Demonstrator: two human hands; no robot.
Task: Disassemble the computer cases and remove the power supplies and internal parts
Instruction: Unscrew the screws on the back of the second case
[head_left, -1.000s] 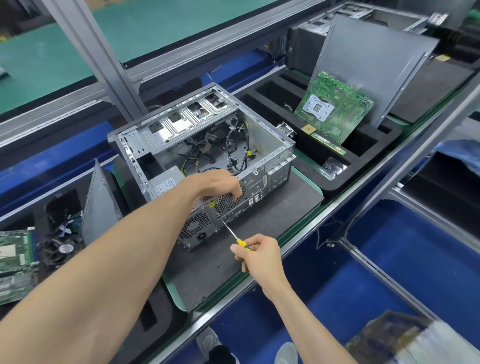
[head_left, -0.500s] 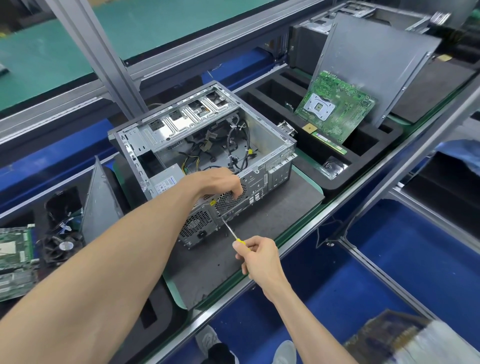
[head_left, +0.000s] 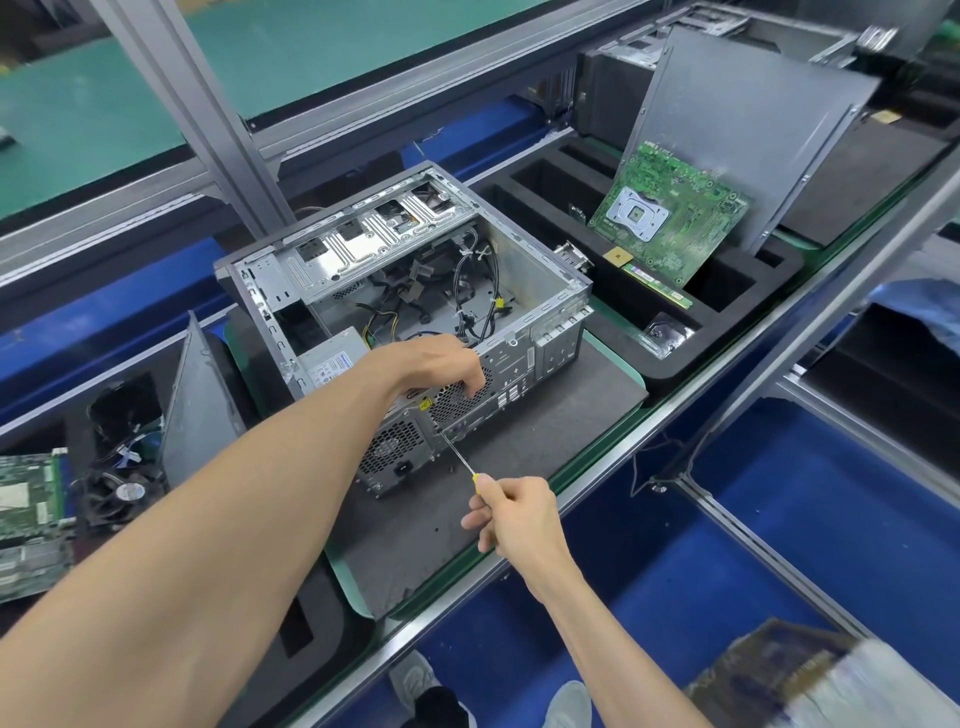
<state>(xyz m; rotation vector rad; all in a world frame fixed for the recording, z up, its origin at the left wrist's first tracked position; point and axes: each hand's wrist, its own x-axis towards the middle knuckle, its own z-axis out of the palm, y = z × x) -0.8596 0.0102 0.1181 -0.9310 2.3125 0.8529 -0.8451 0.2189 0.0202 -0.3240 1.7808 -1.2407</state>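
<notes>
An open grey computer case (head_left: 540, 280) lies on its side on a dark foam mat (head_left: 545, 431). Loose cables (head_left: 475, 291) sit inside it, and the grey power supply (head_left: 332, 364) is in its near left corner. My left hand (head_left: 441, 364) grips the top rim of the case's rear panel, above the fan grille. My right hand (head_left: 514, 512) holds a yellow-handled screwdriver (head_left: 457, 454); the tip touches the rear panel beside the power supply's vent.
A black foam tray (head_left: 727, 291) to the right holds a green motherboard (head_left: 670, 218) and a leaning grey side panel (head_left: 743, 124). At left stand another side panel (head_left: 200, 410), a cooling fan (head_left: 117, 493) and circuit boards (head_left: 26, 499). Metal rails run along the bench's front edge.
Hardly any: my right hand with the screwdriver stays at the same spot on the rear panel, and my left hand keeps its grip on the case rim.
</notes>
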